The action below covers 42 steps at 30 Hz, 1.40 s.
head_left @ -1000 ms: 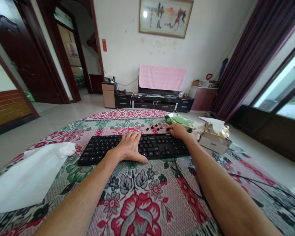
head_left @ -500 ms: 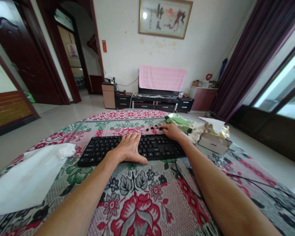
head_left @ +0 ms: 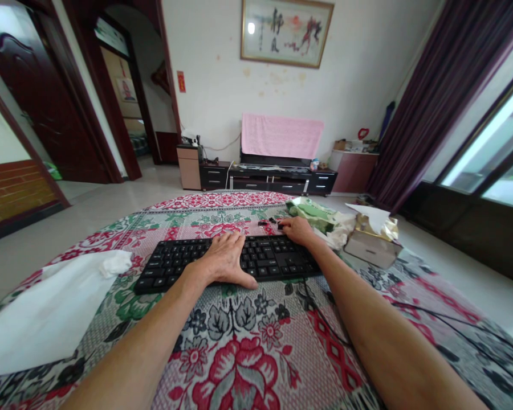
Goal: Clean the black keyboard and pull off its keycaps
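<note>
A black keyboard (head_left: 263, 256) lies across the patterned tablecloth, with a cable running from its front edge. My left hand (head_left: 224, 256) rests flat over its middle, fingers stretched out and thumb spread toward the near edge. Just beyond the right part of the keyboard, my right hand (head_left: 298, 229) is closed round a thin tool with a dark handle (head_left: 281, 226). Its light, narrow shaft points left; the exact kind is too small to make out. By its tip lie small black pieces (head_left: 262, 224), which look like keycaps.
Right of my right hand are a crumpled green-and-white wrapper (head_left: 314, 213) and a tissue box (head_left: 374, 245). White paper (head_left: 47, 310) lies on the left. A black cable (head_left: 444, 313) crosses the right side of the tablecloth (head_left: 235, 364). Beyond the table stands a low cabinet (head_left: 256, 185).
My right hand and the thin tool have shifted slightly toward the small black pieces, and one piece now appears closer to the others. My left hand stays on the keyboard.
</note>
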Motion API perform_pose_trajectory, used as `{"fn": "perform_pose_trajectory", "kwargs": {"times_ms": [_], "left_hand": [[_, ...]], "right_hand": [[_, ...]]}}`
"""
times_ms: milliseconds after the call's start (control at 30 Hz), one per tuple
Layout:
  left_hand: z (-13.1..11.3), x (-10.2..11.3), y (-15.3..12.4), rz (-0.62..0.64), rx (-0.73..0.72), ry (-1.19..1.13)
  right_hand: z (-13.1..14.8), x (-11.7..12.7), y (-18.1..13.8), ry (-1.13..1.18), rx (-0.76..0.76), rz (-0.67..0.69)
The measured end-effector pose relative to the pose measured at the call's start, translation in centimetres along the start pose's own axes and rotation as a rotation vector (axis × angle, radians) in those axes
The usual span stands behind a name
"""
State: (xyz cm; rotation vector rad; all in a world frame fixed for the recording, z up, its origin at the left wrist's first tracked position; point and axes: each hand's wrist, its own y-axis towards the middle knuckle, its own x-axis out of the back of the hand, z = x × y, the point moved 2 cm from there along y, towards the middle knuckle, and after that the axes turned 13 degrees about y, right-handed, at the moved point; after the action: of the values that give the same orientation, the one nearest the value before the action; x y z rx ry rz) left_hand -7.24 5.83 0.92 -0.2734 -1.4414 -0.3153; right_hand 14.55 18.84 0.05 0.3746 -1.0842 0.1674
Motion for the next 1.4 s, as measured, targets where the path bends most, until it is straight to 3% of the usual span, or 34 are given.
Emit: {"fn": "perform_pose_trajectory", "kwargs": {"times_ms": [167, 300, 400, 533, 767, 867, 1000, 1100, 1267, 1400], "left_hand": [[-0.1, 0.1, -0.1, 0.013, 0.006, 0.007], [0.0, -0.1, -0.1, 0.012, 0.026, -0.003], [0.1, -0.4, 0.1, 0.007, 0.035, -0.021], [0.1, -0.5, 0.2, -0.004, 0.033, -0.032], [-0.1, -0.2, 0.0, 0.006, 0.038, -0.022], [-0.1, 0.0, 0.0, 0.007, 0.037, -0.01], [-0.2, 0.1, -0.1, 0.013, 0.034, -0.011], [-0.1, 0.0, 0.0, 0.021, 0.039, -0.019], [0.0, -0.3, 0.1, 0.015, 0.038, -0.035], [0.1, -0.3, 0.1, 0.006, 0.03, -0.051]], "right_hand": [[0.5, 0.5, 0.0, 0.099, -0.065, -0.095], [1.7, 1.2, -0.1, 0.542, -0.132, -0.263], [3.3, 1.4, -0.7, 0.932, -0.089, -0.233], [5.3, 0.8, -1.5, 1.241, -0.026, -0.163], [7.2, -1.8, -1.9, 1.661, -0.151, -0.142], [7.2, -2.2, -2.0, 1.646, -0.19, -0.116], [6.3, -1.2, -1.7, 1.362, -0.194, -0.051], [5.7, 0.1, -1.6, 1.129, -0.101, 0.018], [5.6, 0.8, -2.0, 0.956, 0.104, 0.175], [5.9, 0.5, -2.1, 0.863, 0.196, 0.142]]}}
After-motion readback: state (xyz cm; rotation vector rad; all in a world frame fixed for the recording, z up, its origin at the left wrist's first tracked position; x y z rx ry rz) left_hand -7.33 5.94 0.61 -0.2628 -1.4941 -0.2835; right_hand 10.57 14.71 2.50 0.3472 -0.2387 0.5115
